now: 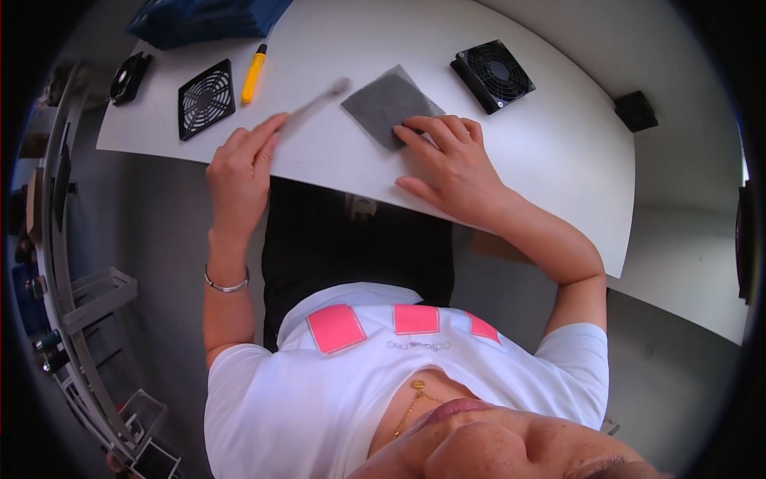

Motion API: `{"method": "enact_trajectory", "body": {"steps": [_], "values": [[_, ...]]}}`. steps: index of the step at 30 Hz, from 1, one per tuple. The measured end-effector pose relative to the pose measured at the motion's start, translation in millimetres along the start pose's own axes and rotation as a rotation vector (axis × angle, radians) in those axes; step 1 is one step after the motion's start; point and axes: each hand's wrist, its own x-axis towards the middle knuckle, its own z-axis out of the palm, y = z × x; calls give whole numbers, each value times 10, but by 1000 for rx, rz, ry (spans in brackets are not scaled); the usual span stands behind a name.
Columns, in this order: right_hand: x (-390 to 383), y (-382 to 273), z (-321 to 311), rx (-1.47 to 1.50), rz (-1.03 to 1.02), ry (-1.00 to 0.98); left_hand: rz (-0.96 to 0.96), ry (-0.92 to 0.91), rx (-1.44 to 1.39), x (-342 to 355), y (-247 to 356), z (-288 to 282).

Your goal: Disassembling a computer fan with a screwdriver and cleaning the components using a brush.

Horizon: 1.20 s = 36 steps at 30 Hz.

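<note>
My left hand [243, 156] is closed around the handle of a small slim brush [307, 105], whose pale head is smeared by motion. The brush points up and right over the white table, short of a grey square filter pad [391, 104]. On the pad's near right corner rest the fingertips of my right hand [459, 164], pressing it flat. The fingers of that hand are stretched out and its thumb stands apart near the table's front edge.
Left of the pad lie a yellow-handled screwdriver [254, 76], a black fan grille cover [206, 100] and a small black fan [128, 78]. A larger black fan [492, 76] sits to the right. A dark blue bin [203, 20] stands at the back left. Another black piece [636, 111] is beyond the right edge.
</note>
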Motion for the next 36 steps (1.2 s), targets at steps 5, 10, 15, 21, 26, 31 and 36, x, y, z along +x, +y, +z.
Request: {"method": "enact_trajectory", "body": {"steps": [5, 10, 15, 21, 26, 31, 36], "values": [[-7, -11, -25, 19, 7, 2, -74, -117, -252, -56, 106, -88], [-9, 0, 14, -17, -46, 17, -87, 89, 13, -60, -49, -30], [-12, -8, 6, -15, -32, -3, 41, -90, -83, -64, 51, -94], [-13, -18, 32, 8, -42, 31, -64, 3, -61, -89, 64, -153], [55, 78, -41, 84, -77, 172, -14, -147, -195, -150, 87, -98], [-1, 166, -18, 179, -89, 26, -42, -38, -89, -56, 78, -35], [50, 98, -36, 347, -167, 130, -58, -45, -106, -8, 122, 36]]}}
